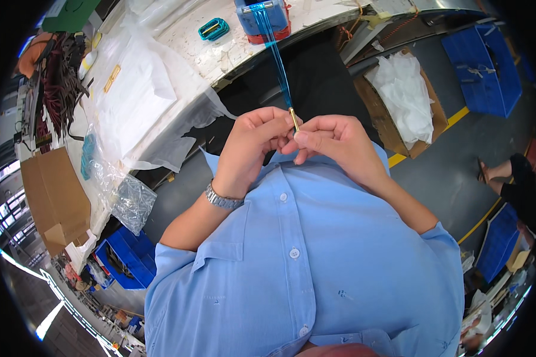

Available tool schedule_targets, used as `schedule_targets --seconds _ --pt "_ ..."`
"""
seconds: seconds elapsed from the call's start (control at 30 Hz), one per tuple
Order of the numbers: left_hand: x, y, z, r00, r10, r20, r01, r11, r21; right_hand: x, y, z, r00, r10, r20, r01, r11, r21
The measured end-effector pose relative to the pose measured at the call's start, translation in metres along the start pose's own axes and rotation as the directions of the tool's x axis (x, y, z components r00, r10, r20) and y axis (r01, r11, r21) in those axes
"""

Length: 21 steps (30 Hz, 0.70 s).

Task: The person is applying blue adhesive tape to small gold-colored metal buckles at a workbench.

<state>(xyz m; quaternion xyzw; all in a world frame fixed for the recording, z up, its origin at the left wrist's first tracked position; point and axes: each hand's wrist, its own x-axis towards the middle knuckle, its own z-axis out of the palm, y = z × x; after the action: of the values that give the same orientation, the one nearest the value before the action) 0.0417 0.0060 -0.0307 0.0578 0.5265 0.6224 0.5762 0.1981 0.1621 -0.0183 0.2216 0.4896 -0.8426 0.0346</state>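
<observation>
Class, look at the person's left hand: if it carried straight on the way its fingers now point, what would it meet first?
The left hand points across at the right hand, so it would probably meet that hand's fingertips, just past the thin gold rod pinched between them.

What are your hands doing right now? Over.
Left hand and right hand both pinching a thin gold metal pin. Taut blue strand runs to blue holder on table. Nothing blocking.

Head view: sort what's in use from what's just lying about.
In use:
- left hand and right hand, pinching a gold pin
- blue strands running to the blue holder

Lying about:
- teal clip
- cardboard box
- blue crate
- bag of small parts
</observation>
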Motion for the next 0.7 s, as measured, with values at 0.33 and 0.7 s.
schedule_targets --seconds 0.33,0.7 --pt "0.003 0.016 -0.004 0.950 -0.304 0.076 0.312 0.901 -0.300 0.009 -0.014 -0.014 0.984 -0.176 -0.015 0.152 0.885 -0.440" --pt "0.008 0.019 -0.006 0.904 -0.383 0.189 0.414 0.679 -0.606 0.036 0.000 -0.002 0.969 -0.246 0.026 0.247 0.954 -0.172"
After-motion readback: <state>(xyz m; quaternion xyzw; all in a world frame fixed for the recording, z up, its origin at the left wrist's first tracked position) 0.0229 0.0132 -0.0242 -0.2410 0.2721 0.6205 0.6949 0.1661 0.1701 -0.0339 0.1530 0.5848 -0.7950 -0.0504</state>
